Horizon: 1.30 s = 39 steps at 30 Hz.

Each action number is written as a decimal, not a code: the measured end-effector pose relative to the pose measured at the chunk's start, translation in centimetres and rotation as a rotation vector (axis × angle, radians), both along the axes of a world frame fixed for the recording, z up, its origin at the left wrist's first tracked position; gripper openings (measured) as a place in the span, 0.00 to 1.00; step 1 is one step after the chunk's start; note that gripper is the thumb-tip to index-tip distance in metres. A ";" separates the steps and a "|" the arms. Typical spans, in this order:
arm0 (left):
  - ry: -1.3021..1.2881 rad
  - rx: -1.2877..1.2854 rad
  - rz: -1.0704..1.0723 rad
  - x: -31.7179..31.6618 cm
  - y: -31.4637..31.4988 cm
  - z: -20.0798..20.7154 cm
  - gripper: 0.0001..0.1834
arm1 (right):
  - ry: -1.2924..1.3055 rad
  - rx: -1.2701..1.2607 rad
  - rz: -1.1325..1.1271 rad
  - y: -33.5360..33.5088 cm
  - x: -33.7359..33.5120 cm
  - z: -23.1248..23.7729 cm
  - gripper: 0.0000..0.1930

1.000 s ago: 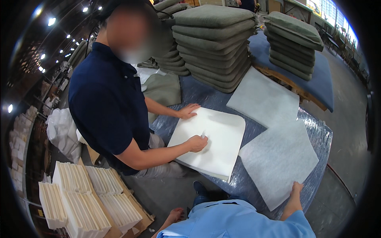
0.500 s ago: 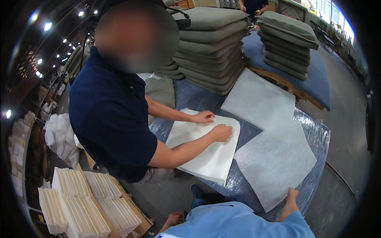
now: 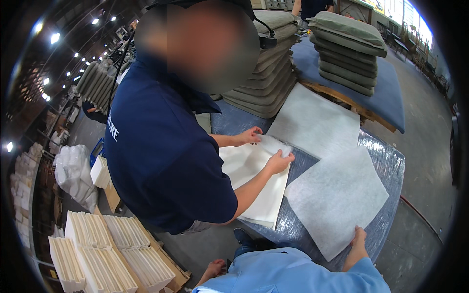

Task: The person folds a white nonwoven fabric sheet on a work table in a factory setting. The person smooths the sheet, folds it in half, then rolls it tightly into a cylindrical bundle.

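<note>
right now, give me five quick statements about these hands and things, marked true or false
1. The wearer's right hand is at the edge of the nearer pale sheet. True.
2. The wearer's left hand is on that sheet too. False: the left hand is down beside the light blue shirt.
3. The co-worker's right hand is at the white pad. True.
4. The cream slabs lie on the plastic-wrapped table. False: the cream slabs are at lower left, off the table.
5. The co-worker wears a dark blue shirt. True.
</note>
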<state>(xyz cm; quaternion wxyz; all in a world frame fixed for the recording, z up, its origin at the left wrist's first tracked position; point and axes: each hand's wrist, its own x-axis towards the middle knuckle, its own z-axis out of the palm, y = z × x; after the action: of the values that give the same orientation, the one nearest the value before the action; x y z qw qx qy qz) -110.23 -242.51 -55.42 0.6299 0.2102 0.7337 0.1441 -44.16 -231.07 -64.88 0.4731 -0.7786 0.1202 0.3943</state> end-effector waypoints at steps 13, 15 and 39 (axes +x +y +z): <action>0.024 -0.170 0.162 -2.3 2.6 1.5 0.16 | 0.243 0.051 -0.040 -4.4 -6.0 -0.7 0.23; 0.015 -0.198 0.180 -2.6 2.7 1.3 0.18 | 0.306 0.102 -0.055 -4.4 -5.4 -1.2 0.23; 0.050 -0.163 0.108 -4.5 0.0 1.7 0.21 | 0.045 0.117 0.052 -4.2 -6.7 -3.4 0.24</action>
<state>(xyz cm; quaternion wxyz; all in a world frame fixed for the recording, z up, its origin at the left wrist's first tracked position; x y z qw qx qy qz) -114.69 -242.55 -53.76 0.6179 0.1219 0.7686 0.1122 -50.83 -235.27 -68.26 0.5047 -0.7432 0.0875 0.4304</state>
